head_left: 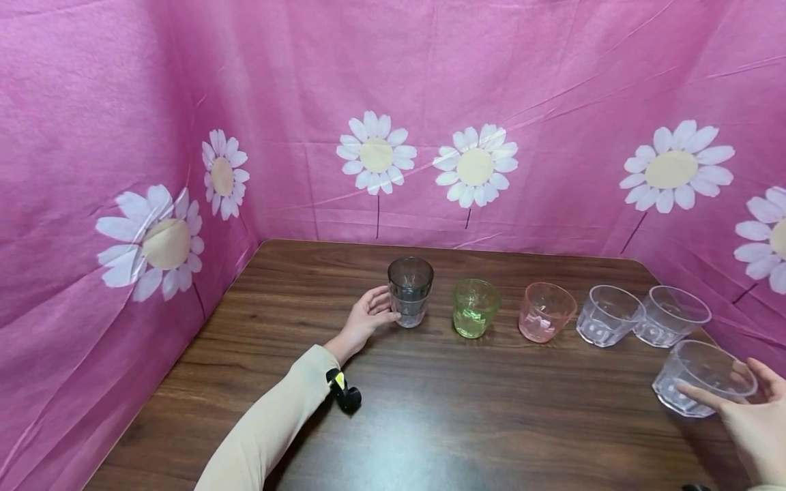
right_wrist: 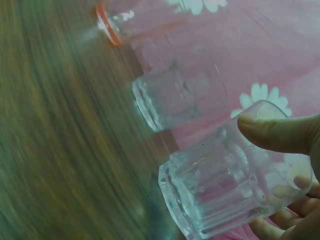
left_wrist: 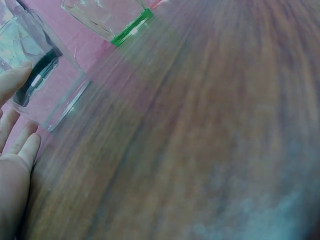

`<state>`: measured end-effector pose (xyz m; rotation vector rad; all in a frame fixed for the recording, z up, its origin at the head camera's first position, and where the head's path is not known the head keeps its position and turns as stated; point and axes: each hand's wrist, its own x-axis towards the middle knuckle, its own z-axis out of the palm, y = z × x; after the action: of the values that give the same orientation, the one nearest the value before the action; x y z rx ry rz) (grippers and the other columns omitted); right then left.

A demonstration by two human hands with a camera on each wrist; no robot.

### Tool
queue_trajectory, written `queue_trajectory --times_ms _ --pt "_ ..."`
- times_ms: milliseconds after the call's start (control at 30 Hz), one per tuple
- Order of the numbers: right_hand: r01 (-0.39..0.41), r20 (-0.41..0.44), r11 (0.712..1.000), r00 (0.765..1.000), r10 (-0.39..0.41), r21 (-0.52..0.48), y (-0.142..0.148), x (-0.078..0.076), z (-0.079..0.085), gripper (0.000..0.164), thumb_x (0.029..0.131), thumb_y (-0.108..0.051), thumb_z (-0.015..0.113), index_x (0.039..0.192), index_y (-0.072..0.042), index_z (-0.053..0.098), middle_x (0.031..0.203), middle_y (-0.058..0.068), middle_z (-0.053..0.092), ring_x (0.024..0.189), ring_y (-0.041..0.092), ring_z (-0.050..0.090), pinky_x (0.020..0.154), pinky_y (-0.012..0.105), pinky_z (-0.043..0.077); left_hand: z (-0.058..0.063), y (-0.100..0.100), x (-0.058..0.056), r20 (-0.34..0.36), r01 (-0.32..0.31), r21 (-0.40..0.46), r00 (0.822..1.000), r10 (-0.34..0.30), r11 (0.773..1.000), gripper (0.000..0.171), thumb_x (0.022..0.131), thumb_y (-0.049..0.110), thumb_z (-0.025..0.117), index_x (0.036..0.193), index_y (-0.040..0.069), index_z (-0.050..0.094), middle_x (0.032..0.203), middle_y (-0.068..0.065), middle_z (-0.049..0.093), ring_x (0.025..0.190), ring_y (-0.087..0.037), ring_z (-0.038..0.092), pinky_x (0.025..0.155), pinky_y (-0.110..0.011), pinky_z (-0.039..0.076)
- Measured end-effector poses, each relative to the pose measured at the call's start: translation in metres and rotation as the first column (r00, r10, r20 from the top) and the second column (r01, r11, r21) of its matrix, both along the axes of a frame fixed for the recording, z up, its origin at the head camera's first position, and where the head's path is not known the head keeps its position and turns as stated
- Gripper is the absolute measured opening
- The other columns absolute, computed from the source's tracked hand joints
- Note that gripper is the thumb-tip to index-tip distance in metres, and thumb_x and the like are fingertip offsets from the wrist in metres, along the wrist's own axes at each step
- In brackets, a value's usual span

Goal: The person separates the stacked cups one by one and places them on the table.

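Note:
A dark grey glass (head_left: 410, 274) stands nested inside a clear glass (head_left: 411, 320) left of the other glasses in the head view. My left hand (head_left: 362, 323) holds this pair from its left side, thumb in front and fingers partly hidden behind. In the left wrist view, the dark base shows through the clear glass (left_wrist: 70, 97). At the far right, my right hand (head_left: 758, 419) grips another clear glass (head_left: 683, 401) near its rim, thumb on one side and fingers on the other. That glass (right_wrist: 210, 182) appears tilted in the right wrist view; whether it touches the table cannot be told.
A green glass (head_left: 476, 310), a pink glass (head_left: 545, 314) and two clear glasses (head_left: 608, 317) stand in a row to the right of the nested pair. Behind the brown wooden table (head_left: 430, 402) hangs a pink cloth (head_left: 552, 68) with daisies, also along both sides.

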<state>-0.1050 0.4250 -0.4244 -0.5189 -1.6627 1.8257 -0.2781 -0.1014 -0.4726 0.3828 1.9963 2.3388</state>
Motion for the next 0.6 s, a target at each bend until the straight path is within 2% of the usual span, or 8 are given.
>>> queue_trajectory --times_ms 133,233,267,367,467,533,600 --pt "0.071 -0.018 0.997 0.997 -0.072 -0.039 0.015 -0.002 -0.006 0.093 0.057 0.034 0.069 0.124 -0.026 0.046 0.118 -0.012 0.048 0.105 -0.005 0.045 0.076 -0.001 0.043 0.0 0.0 0.001 -0.002 0.0 -0.001 1.0 0.0 1.0 0.061 0.085 -0.015 0.066 0.141 -0.01 0.042 0.136 -0.029 0.053 0.122 -0.036 0.055 0.107 -0.042 0.045" --pt "0.067 -0.078 0.996 0.994 -0.071 -0.053 0.027 -0.005 -0.014 0.088 0.056 0.034 0.067 0.119 -0.022 0.045 0.111 -0.011 0.046 0.096 -0.006 0.043 0.074 -0.001 0.042 0.0 0.0 0.001 -0.004 0.0 -0.005 1.0 0.0 1.0 0.062 0.084 -0.015 0.067 0.141 -0.009 0.042 0.136 -0.029 0.054 0.122 -0.035 0.056 0.105 -0.04 0.047" --pt "0.074 -0.082 0.997 0.994 -0.076 -0.022 0.029 -0.005 -0.016 0.085 0.057 0.033 0.067 0.118 -0.022 0.044 0.109 -0.012 0.045 0.095 -0.006 0.042 0.074 -0.002 0.041 0.0 0.0 0.001 -0.004 0.0 -0.005 1.0 0.0 1.0 0.062 0.084 -0.015 0.067 0.141 -0.009 0.043 0.136 -0.028 0.054 0.121 -0.034 0.056 0.105 -0.039 0.048" --pt "0.105 -0.027 0.994 0.994 -0.104 0.037 0.031 -0.005 -0.018 0.078 0.063 0.025 0.068 0.116 -0.026 0.041 0.107 -0.015 0.041 0.094 -0.009 0.039 0.081 -0.003 0.036 -0.001 0.0 0.001 -0.008 0.007 0.003 1.0 -0.007 1.0 0.062 0.084 -0.016 0.066 0.141 -0.009 0.043 0.136 -0.028 0.054 0.121 -0.033 0.056 0.104 -0.038 0.048" --pt "0.157 0.097 0.983 0.981 -0.167 0.095 0.025 -0.002 -0.013 0.079 0.068 0.018 0.068 0.121 -0.032 0.039 0.113 -0.02 0.038 0.102 -0.011 0.035 0.091 -0.003 0.027 -0.001 0.0 0.001 -0.013 0.01 0.013 1.0 -0.01 1.0 0.062 0.084 -0.016 0.066 0.14 -0.008 0.043 0.135 -0.027 0.055 0.12 -0.032 0.056 0.103 -0.038 0.049" --pt "0.167 0.153 0.982 0.972 -0.179 0.088 0.021 -0.001 -0.009 0.08 0.07 0.015 0.069 0.125 -0.035 0.037 0.115 -0.023 0.036 0.106 -0.012 0.033 0.093 -0.003 0.025 -0.002 0.0 0.0 -0.015 0.011 0.015 1.0 -0.011 1.0 0.061 0.084 -0.016 0.066 0.14 -0.008 0.043 0.135 -0.027 0.055 0.12 -0.032 0.057 0.103 -0.038 0.049" --pt "0.176 0.172 0.982 0.968 -0.185 0.067 0.018 0.001 -0.006 0.082 0.07 0.014 0.07 0.126 -0.035 0.037 0.116 -0.024 0.035 0.107 -0.012 0.032 0.093 -0.003 0.025 -0.001 0.0 0.0 -0.013 0.009 0.016 1.0 -0.008 1.0 0.062 0.083 -0.016 0.066 0.14 -0.008 0.043 0.135 -0.027 0.055 0.12 -0.032 0.057 0.104 -0.039 0.048"
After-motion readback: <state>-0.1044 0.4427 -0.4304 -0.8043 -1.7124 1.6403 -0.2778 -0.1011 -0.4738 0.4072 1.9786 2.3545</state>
